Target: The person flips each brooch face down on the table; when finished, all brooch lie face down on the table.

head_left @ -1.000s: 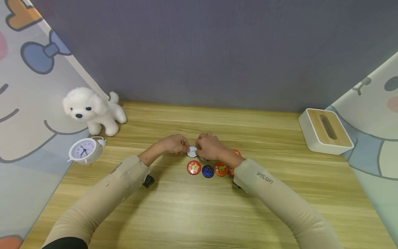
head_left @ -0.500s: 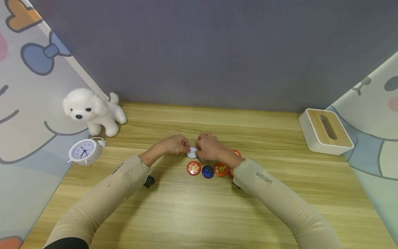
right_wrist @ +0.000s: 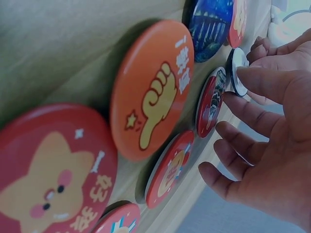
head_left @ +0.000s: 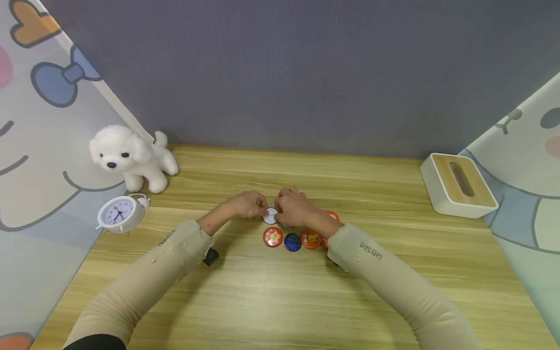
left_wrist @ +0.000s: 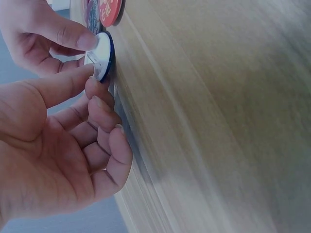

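A round pin badge (head_left: 270,216) is held with its white back showing, tilted up from the table in the left wrist view. My left hand (head_left: 248,204) pinches its left edge between thumb and index finger, the other fingers curled loosely. From the opposite side my right hand (head_left: 295,208) holds it, the thumb (left_wrist: 86,41) lying on the white back. In the right wrist view that hand's remaining fingers (right_wrist: 243,145) are spread above a red badge with a dark print (right_wrist: 212,103). The badge's printed front is hidden.
Near the hands lie a red star badge (head_left: 273,236), a blue badge (head_left: 292,241), an orange thumb badge (head_left: 311,238) and more red ones, partly under the right arm. A plush dog (head_left: 131,155), an alarm clock (head_left: 120,214) and a tissue box (head_left: 457,184) stand farther out.
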### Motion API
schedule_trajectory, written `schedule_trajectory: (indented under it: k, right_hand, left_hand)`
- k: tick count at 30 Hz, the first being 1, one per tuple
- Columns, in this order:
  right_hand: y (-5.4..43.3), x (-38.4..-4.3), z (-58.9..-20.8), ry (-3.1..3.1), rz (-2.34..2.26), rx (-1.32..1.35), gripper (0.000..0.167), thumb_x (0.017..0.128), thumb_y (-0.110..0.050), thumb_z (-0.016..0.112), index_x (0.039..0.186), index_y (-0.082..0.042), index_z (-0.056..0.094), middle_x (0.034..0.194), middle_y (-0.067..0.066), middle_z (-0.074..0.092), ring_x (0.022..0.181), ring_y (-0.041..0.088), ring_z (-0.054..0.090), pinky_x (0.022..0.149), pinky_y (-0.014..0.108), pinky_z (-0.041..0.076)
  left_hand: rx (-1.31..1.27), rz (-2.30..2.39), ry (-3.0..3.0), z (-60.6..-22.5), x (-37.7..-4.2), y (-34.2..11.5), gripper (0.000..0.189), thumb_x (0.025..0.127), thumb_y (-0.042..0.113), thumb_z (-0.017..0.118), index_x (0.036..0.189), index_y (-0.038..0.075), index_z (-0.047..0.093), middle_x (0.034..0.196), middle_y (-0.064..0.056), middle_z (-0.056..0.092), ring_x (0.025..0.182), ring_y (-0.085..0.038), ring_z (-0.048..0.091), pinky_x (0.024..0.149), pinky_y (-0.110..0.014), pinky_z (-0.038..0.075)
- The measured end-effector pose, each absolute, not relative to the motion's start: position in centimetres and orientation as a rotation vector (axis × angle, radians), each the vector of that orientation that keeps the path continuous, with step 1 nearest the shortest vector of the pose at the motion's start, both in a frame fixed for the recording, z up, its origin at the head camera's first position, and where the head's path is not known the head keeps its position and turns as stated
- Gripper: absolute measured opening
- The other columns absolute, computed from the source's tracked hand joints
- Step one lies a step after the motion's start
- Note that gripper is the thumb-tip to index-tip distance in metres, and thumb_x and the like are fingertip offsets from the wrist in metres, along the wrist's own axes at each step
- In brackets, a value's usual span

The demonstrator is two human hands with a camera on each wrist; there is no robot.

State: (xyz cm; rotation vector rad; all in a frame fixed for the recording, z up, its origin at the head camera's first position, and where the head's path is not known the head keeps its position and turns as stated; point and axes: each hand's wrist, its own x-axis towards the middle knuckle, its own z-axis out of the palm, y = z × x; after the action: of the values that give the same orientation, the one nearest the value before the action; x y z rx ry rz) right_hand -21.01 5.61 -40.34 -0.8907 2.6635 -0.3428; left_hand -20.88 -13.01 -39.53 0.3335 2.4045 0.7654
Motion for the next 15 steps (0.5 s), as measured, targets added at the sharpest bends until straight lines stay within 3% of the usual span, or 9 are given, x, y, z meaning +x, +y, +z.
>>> schedule_trajectory:
  k: [15]
  right_hand:
    - [5.37,-20.81,-40.30,2.661,-0.302,-0.875,0.017,0.094,-0.032,0.068,0.084,-0.018,0.066,0.118,0.003,0.056,0.106,0.022,0.043,0.088,0.041,0.041]
  left_hand:
    - [0.319,0.767,2.410,-39.62,-20.83,-12.92,0.013,0.097,0.015,0.064,0.100,0.003,0.065,0.077,-0.004,0.063,0.065,-0.011,0.050,0.056,-0.021,0.039]
